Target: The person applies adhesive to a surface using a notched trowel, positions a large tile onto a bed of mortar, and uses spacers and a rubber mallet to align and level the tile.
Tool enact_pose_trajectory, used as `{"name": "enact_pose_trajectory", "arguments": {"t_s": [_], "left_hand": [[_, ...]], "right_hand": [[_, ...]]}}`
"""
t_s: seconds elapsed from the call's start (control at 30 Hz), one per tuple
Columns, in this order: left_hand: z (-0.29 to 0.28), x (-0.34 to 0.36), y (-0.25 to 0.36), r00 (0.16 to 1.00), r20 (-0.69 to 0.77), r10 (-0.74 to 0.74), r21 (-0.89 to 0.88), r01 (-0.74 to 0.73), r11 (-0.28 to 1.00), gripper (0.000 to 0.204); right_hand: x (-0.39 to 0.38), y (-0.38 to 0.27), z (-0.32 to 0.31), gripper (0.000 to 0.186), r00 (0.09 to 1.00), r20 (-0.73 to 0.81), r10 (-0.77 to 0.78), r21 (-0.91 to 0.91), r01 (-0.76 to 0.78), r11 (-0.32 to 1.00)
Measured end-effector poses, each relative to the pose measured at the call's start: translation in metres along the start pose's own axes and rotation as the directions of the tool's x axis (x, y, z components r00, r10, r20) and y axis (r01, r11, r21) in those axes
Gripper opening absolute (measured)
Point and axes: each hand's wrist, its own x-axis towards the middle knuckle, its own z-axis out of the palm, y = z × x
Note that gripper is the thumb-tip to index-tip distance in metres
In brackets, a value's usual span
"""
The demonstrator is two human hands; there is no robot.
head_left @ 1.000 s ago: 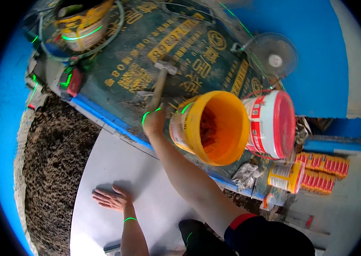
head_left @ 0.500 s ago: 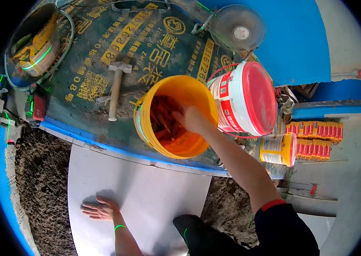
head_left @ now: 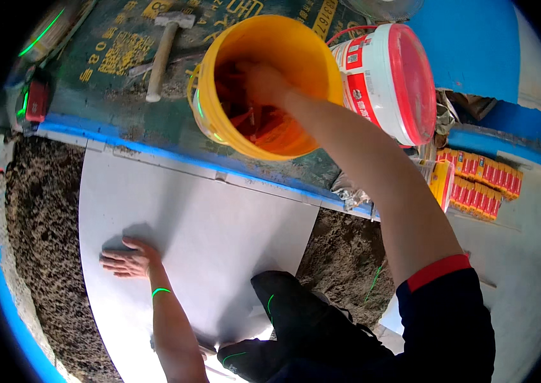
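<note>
My right hand (head_left: 263,84) is deep inside a yellow bucket (head_left: 314,54), among loose orange-red plastic pieces (head_left: 259,124) that look like wedges. Shadow and the pieces hide its fingertips, so its grip does not show. My left hand (head_left: 129,260) lies flat with fingers stretched on a large white tile (head_left: 187,214), holding nothing. A dark-clad knee (head_left: 283,300) is over the same tile. Left of the bucket, a hammer (head_left: 164,60) with a wooden handle rests on the dark green printed sheet (head_left: 114,96).
A white bucket with a red lid (head_left: 373,83) stands right of the yellow one. Beyond it are a smaller yellow tub (head_left: 440,185) and rows of red-and-yellow packs (head_left: 484,179). Rough mortar (head_left: 34,210) flanks the tile. A red device (head_left: 37,102) sits at the left.
The view has shifted, so the buckets and hammer appear higher. My right hand has reached deeper into the yellow bucket, toward its far left side. My left hand stays flat on the tile.
</note>
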Motion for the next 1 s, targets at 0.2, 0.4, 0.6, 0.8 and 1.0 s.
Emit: {"name": "enact_pose_trajectory", "arguments": {"t_s": [0.2, 0.4, 0.6, 0.8, 1.0], "left_hand": [[0.004, -0.012, 0.012, 1.000, -0.011, 0.023, -0.049, -0.024, 0.999, 0.085], [0.014, -0.002, -0.006, 0.986, -0.128, 0.103, -0.129, -0.120, 0.984, 0.091], [-0.011, -0.042, -0.093, 0.880, 0.329, 0.343, -0.689, -0.025, 0.724, 0.095], [-0.256, -0.266, -0.071, 0.497, 0.587, 0.639, -0.656, 0.755, 0.015, 0.081], [-0.339, -0.337, -0.078, 0.613, 0.464, 0.639, -0.859, 0.487, 0.157, 0.044]], "right_hand": [[-0.027, 0.005, -0.050, 0.028, 0.993, -0.112, -0.041, 0.057, 0.048, 0.997], [-0.146, -0.042, -0.143, 0.027, 0.903, -0.403, 0.146, 0.424, 0.044, 0.904], [-0.351, -0.107, -0.038, 0.027, 0.972, 0.232, -0.041, 0.973, -0.231, 0.008], [-0.487, -0.154, 0.023, 0.029, 0.880, 0.157, -0.448, 0.728, -0.410, -0.549], [-0.560, -0.153, 0.007, 0.032, 0.611, 0.399, -0.684, 0.911, -0.350, 0.218]]}}
